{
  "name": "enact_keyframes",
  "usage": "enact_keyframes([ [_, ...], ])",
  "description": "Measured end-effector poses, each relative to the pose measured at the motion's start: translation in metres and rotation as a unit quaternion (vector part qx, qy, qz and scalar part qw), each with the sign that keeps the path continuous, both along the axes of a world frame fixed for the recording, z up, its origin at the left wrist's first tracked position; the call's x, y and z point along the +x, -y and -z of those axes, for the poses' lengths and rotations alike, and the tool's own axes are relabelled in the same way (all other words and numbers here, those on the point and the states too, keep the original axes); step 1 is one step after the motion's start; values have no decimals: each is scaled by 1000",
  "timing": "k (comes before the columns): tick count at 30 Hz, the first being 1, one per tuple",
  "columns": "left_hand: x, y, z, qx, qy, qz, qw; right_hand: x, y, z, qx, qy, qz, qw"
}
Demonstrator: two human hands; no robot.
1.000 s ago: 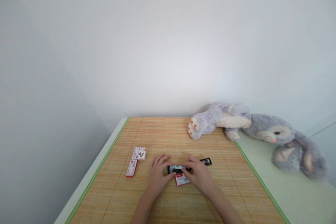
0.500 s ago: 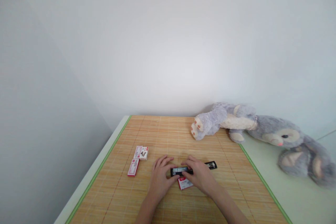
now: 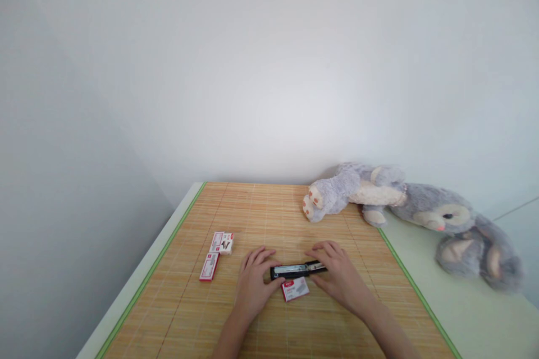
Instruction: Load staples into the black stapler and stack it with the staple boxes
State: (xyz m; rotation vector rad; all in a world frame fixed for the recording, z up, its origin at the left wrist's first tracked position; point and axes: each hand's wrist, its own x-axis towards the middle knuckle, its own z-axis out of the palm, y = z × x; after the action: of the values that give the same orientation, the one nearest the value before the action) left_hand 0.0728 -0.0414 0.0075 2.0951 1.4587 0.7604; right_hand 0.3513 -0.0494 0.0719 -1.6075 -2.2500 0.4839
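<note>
Black stapler (image 3: 290, 271), opened out, lies crosswise on the bamboo mat (image 3: 261, 219) covering much of the bench (image 3: 421, 252), well in from the bench's left edge and well short of its far edge. Left hand (image 3: 256, 280): grip grasping the stapler's left end, thumb on the near side, fingers on the far side. Right hand (image 3: 339, 275): fingers curled over the right end, thumb on the near side; can't tell whether that grip is pressed tight. Red-and-white box (image 3: 295, 289) just on the near side of the stapler, red label patch in one corner, grey picture, lettering too small to read. Toward the bench's left edge, two more red-and-white boxes (image 3: 209, 267) with framed labels, plus a small white box (image 3: 226, 243) showing red print and a dark picture; brand unreadable. Grey plush rabbit (image 3: 379, 193) lies across the mat's far right corner.
</note>
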Motion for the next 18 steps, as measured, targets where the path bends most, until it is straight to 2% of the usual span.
enact_keyframes([
  [2, 0, -1, 1, 0, 0, -1, 1000, 33, -3, 0, -16, -4, 29, 999],
  [4, 0, -1, 1, -1, 1, -2, 1000, 57, -6, -1, -69, -25, 48, 996],
  [7, 0, -1, 2, -2, 1, -1, 1000, 66, -9, -7, -125, -86, 42, 987],
  [9, 0, -1, 2, -1, 3, -1, 1000, 55, -12, -15, -132, -133, 27, 982],
  [13, 0, -1, 2, 1, 8, -4, 1000, 11, -19, -29, -122, -183, -27, 975],
  [18, 0, -1, -1, -4, 7, -3, 1000, -43, -30, -23, -90, -95, -73, 989],
])
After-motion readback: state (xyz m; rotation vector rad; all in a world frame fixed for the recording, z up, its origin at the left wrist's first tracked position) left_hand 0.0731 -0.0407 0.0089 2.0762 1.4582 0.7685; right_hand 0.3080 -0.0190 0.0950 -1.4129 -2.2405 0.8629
